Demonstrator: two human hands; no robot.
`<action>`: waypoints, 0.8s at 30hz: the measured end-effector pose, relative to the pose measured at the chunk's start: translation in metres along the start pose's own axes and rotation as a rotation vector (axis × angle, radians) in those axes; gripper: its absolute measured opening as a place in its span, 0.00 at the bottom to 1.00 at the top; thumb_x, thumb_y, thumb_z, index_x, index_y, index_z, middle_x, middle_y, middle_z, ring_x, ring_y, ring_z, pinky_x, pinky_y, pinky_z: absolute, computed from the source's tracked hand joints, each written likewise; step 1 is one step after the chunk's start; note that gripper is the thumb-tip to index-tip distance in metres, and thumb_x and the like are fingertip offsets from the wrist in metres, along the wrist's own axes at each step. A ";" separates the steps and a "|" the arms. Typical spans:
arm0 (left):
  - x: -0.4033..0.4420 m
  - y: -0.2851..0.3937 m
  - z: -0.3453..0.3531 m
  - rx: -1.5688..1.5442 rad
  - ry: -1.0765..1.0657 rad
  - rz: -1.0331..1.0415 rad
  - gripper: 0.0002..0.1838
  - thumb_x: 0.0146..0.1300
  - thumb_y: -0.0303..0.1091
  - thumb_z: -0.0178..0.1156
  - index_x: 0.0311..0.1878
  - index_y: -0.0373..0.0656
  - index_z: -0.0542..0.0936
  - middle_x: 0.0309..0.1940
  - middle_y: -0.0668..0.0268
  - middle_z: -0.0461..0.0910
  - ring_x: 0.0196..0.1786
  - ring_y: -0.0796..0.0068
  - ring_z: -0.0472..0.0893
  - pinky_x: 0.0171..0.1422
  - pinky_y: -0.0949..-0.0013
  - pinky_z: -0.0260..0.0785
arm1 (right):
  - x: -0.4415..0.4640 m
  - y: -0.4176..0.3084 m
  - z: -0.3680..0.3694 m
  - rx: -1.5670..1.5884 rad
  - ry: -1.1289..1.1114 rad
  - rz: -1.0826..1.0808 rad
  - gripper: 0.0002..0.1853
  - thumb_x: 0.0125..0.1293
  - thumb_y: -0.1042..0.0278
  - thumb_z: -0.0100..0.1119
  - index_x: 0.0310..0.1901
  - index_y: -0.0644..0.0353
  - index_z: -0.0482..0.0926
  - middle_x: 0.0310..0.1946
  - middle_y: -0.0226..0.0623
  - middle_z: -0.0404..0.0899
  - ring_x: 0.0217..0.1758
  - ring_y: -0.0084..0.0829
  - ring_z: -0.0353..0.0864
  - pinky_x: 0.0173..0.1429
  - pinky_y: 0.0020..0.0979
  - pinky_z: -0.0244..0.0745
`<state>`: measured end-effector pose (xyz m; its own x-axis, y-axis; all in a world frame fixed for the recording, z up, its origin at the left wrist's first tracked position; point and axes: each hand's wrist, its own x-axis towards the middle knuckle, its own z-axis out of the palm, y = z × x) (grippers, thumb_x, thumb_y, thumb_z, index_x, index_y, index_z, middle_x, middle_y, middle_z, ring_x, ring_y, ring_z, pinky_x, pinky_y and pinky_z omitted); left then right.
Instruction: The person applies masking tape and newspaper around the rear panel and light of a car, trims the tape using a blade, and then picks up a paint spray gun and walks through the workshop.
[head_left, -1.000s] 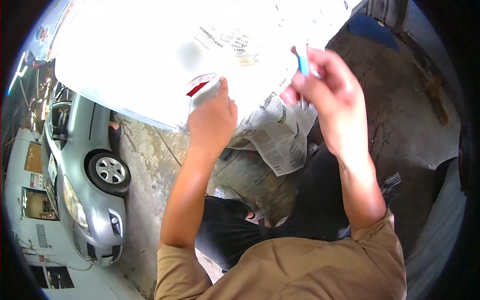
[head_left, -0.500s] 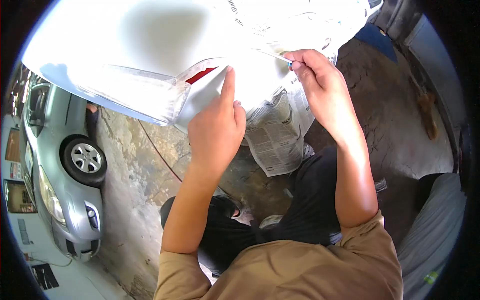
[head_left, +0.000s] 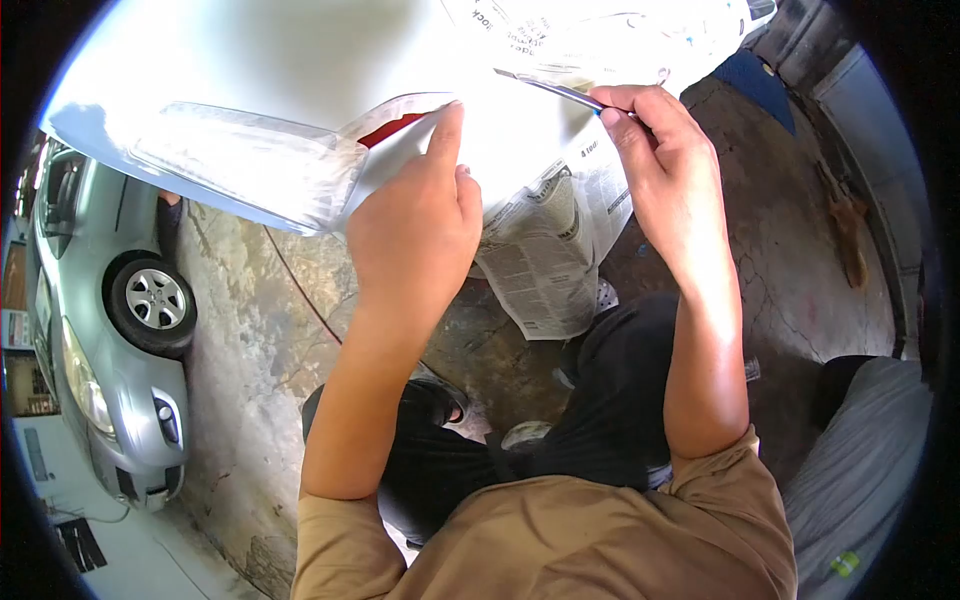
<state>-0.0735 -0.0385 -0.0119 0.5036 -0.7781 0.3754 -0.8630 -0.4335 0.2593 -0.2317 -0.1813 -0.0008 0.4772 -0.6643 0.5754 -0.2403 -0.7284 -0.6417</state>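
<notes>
My left hand (head_left: pixel 415 215) has its index finger stretched out, the tip at the end of a pale masking strip (head_left: pixel 400 102). Its other fingers are curled and nothing shows in them. Under the strip a sliver of a red lamp (head_left: pixel 392 129) shows on the white car body panel (head_left: pixel 300 60). My right hand (head_left: pixel 675 165) pinches a slim craft knife (head_left: pixel 560 91) between thumb and fingers. The knife's thin blade points left, over the white panel, a short way from my left fingertip. Glare hides whether the blade touches the surface.
Clear film (head_left: pixel 250 160) covers part of the panel on the left. Newspaper (head_left: pixel 545 265) hangs off its lower edge. A silver car (head_left: pixel 110 330) stands at left, and a dark red hose (head_left: pixel 300 285) crosses the floor. Grey cloth (head_left: pixel 865 450) is at lower right.
My right hand has shifted slightly right, and more of the knife now shows. My left index finger has moved slightly up in view, along with the panel, as the camera shifted.
</notes>
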 end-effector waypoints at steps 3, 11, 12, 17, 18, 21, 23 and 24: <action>0.000 -0.005 0.002 0.035 0.119 0.092 0.25 0.70 0.36 0.57 0.71 0.52 0.75 0.29 0.64 0.84 0.29 0.58 0.84 0.33 0.56 0.76 | 0.001 0.001 -0.004 -0.044 -0.002 -0.005 0.09 0.74 0.70 0.59 0.49 0.60 0.85 0.43 0.42 0.84 0.47 0.45 0.85 0.54 0.39 0.78; -0.007 0.000 0.005 -0.019 0.154 0.122 0.25 0.69 0.35 0.59 0.69 0.49 0.77 0.27 0.63 0.83 0.28 0.57 0.84 0.33 0.56 0.76 | -0.002 -0.001 0.000 -0.082 -0.008 -0.110 0.08 0.72 0.69 0.60 0.48 0.60 0.85 0.43 0.42 0.85 0.49 0.46 0.85 0.54 0.42 0.79; -0.010 0.002 0.007 -0.041 0.154 0.123 0.25 0.68 0.34 0.59 0.69 0.49 0.77 0.27 0.63 0.83 0.28 0.57 0.84 0.33 0.55 0.76 | -0.002 -0.001 0.001 -0.095 -0.023 -0.137 0.08 0.72 0.69 0.60 0.48 0.60 0.85 0.43 0.43 0.85 0.49 0.46 0.85 0.55 0.42 0.79; -0.017 0.002 0.015 0.026 0.159 0.189 0.27 0.67 0.34 0.60 0.70 0.48 0.76 0.24 0.61 0.81 0.27 0.56 0.83 0.31 0.54 0.75 | -0.001 -0.002 0.009 -0.177 -0.044 -0.202 0.10 0.71 0.69 0.65 0.50 0.63 0.86 0.43 0.43 0.88 0.43 0.36 0.88 0.50 0.32 0.79; -0.016 0.000 0.017 0.025 0.174 0.194 0.27 0.67 0.34 0.60 0.71 0.48 0.76 0.24 0.61 0.81 0.27 0.56 0.83 0.31 0.54 0.75 | -0.002 -0.003 0.010 -0.148 -0.062 -0.152 0.11 0.72 0.68 0.65 0.51 0.62 0.86 0.42 0.41 0.88 0.42 0.32 0.87 0.49 0.31 0.79; -0.012 0.004 -0.006 0.028 -0.040 0.162 0.33 0.66 0.36 0.62 0.74 0.41 0.71 0.32 0.54 0.83 0.35 0.53 0.85 0.39 0.53 0.77 | 0.002 0.004 0.020 -0.007 -0.048 -0.139 0.07 0.70 0.76 0.61 0.45 0.69 0.84 0.40 0.52 0.85 0.44 0.48 0.87 0.49 0.39 0.79; -0.006 0.011 -0.033 -0.027 -0.239 0.097 0.34 0.65 0.35 0.63 0.74 0.39 0.70 0.41 0.48 0.84 0.42 0.50 0.85 0.48 0.51 0.77 | 0.001 -0.009 0.021 -0.024 -0.007 -0.116 0.06 0.69 0.77 0.63 0.44 0.68 0.85 0.39 0.49 0.86 0.43 0.43 0.86 0.48 0.36 0.79; -0.006 0.010 -0.034 -0.037 -0.246 0.078 0.33 0.65 0.34 0.63 0.73 0.38 0.71 0.41 0.48 0.85 0.42 0.49 0.85 0.49 0.51 0.77 | -0.001 -0.018 0.021 -0.064 0.020 -0.128 0.06 0.69 0.77 0.63 0.44 0.68 0.85 0.39 0.48 0.86 0.42 0.40 0.86 0.48 0.34 0.78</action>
<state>-0.0843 -0.0226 0.0184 0.4070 -0.8976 0.1691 -0.8947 -0.3545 0.2717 -0.2098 -0.1643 -0.0005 0.4903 -0.5678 0.6612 -0.2320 -0.8163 -0.5290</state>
